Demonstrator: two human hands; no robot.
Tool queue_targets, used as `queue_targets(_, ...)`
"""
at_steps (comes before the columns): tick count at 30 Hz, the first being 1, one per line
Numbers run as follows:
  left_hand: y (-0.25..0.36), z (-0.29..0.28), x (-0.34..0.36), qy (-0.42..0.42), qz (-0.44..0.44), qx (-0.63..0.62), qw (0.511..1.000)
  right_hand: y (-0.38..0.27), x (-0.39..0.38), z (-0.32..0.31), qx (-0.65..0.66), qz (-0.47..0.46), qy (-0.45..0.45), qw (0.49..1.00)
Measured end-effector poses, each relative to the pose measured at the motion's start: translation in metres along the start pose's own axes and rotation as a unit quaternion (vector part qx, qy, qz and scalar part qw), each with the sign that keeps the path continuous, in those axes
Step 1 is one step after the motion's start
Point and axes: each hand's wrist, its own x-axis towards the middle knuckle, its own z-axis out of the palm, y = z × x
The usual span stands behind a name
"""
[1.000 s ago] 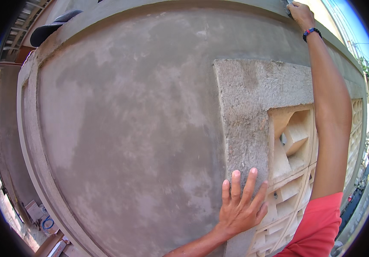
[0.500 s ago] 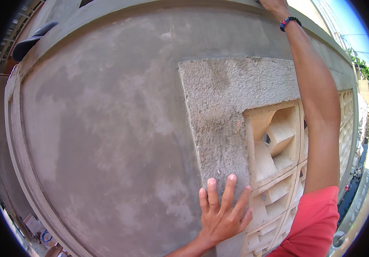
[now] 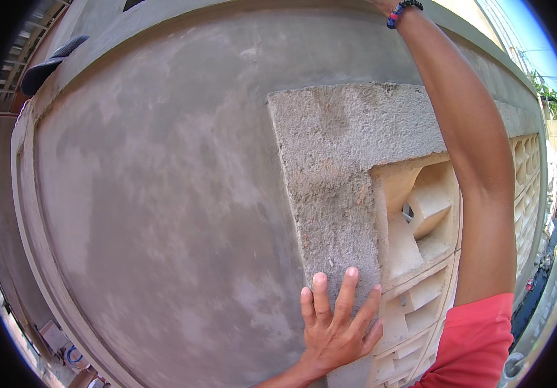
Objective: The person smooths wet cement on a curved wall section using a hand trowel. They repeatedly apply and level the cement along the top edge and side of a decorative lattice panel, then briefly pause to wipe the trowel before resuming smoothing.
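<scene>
My left hand (image 3: pixel 338 320) lies with spread fingers against the rough cement border (image 3: pixel 327 187) that frames the pale openwork vent blocks (image 3: pixel 420 210). Raised high along the wall, my right arm crosses in front of the blocks. At the top edge of the picture only the back part of my right hand (image 3: pixel 384 4) shows, near the wall's upper ledge (image 3: pixel 226 9); its fingers are cut off from view. A beaded bracelet circles that wrist. Left of the border spreads the smooth grey plastered wall (image 3: pixel 181 187), blotched with lighter and darker patches.
On the wall's top left corner rests a dark cap-like item (image 3: pixel 49 68). A raised plaster edge (image 3: pixel 29 213) runs down the left side. To the right, a narrow ditch (image 3: pixel 537 284) follows the wall's foot, with a grey bucket (image 3: pixel 514 363) near the bottom.
My right hand has moved left along the top of the wall, mostly out of the picture. My left hand stays spread at the same spot on the border.
</scene>
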Motion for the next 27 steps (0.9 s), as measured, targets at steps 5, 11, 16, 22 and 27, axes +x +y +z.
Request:
queue_targets(5,-0.002,-0.004,-0.003,-0.003,-0.022,0.025,0.999,0.037,-0.068,-0.03,0.029,0.091,0.012,0.995)
queue_targets(11,0.0,-0.001,-0.002,-0.005,-0.014,-0.01,1.0,0.079,-0.029,-0.016,-0.213,0.224,-0.07,0.948)
queue_targets(16,-0.006,-0.004,-0.001,-0.006,-0.023,0.02,1.0,-0.026,-0.016,0.007,0.12,0.001,-0.008,0.993)
queue_targets(22,0.002,-0.004,0.0,-0.007,-0.006,-0.006,1.0,0.205,-0.117,-0.079,-0.138,0.286,-0.053,0.947)
queue_targets(27,0.004,0.0,0.001,-0.001,-0.009,0.003,1.0,0.16,-0.093,-0.053,-0.189,0.301,0.002,0.935)
